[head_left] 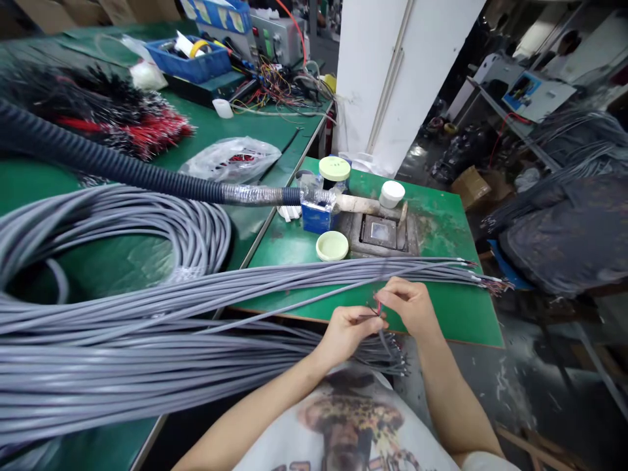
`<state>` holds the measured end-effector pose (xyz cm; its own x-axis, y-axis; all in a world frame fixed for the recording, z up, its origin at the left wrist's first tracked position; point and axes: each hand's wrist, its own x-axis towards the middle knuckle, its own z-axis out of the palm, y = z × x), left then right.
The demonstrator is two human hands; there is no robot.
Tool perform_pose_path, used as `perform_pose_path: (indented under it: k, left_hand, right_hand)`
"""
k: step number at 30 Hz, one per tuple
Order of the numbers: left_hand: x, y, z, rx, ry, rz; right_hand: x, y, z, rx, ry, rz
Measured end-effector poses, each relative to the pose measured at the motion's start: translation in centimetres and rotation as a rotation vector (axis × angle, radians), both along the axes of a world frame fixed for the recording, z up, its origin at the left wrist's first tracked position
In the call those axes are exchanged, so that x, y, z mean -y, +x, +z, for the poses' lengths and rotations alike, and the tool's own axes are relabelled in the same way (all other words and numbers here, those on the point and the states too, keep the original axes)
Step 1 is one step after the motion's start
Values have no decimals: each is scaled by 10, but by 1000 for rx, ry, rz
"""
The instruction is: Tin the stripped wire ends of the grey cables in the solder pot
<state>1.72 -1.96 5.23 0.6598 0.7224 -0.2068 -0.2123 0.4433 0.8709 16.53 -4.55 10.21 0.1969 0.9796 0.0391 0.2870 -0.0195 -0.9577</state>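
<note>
My left hand [350, 332] is closed in a pinch on the end of a grey cable [384, 340], whose thin wires fan out above the fingers. A red wire [379, 306] from that end is pinched between the thumb and finger of my right hand [406, 304]. Just beyond both hands, a bundle of grey cables [294, 281] crosses the green table, its stripped wire ends [495, 283] at the right. Nearer my body, a second cable bundle [206, 356] runs below my left hand, its ends partly hidden by that hand.
A solder pot [381, 232] is set beyond the cables, with a hose [186, 184] reaching over it. Around it are a pale green lid [332, 246], a white cup [392, 193] and a blue box [316, 217]. Coiled cable [206, 226] lies at left; a white pillar [387, 78] stands behind.
</note>
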Motion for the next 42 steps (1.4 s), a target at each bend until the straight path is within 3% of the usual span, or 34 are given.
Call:
perform_pose_path:
  k: [3, 8, 14, 16, 21, 24, 26, 30, 33, 38, 42]
  left_hand:
    - [3, -1, -1, 22, -7, 12]
    - [8, -2, -7, 40, -53, -13]
    - [0, -2, -3, 19, -115, 89]
    - [-1, -1, 0, 21, -105, 67]
    - [3, 0, -2, 21, -135, 46]
    - [0, -2, -5, 51, -191, 93]
    - [-7, -5, -5, 78, -234, 126]
    - [-24, -8, 5, 186, -326, 141]
    - [-31, -7, 15, 282, -404, 142]
    - [-31, -8, 24, 372, -448, 109]
    - [-29, -17, 28, 300, -331, 155]
  right_hand:
    - [-10, 1, -6, -99, 35, -85]
    - [-23, 23, -13, -295, 194, -360]
    - [0, 20, -6, -28, 39, -1]
    - [2, 11, -6, 34, 47, 26]
    - [-10, 9, -8, 30, 170, -222]
    - [-11, 21, -9, 161, 270, -327]
    - [-5, 26, -9, 338, 351, -209]
    - [10, 25, -9, 656, 523, 173]
    - [14, 18, -8, 826, 600, 331]
    - [6, 7, -9, 863, 744, 307]
    - [-3, 4, -4, 709, 768, 239]
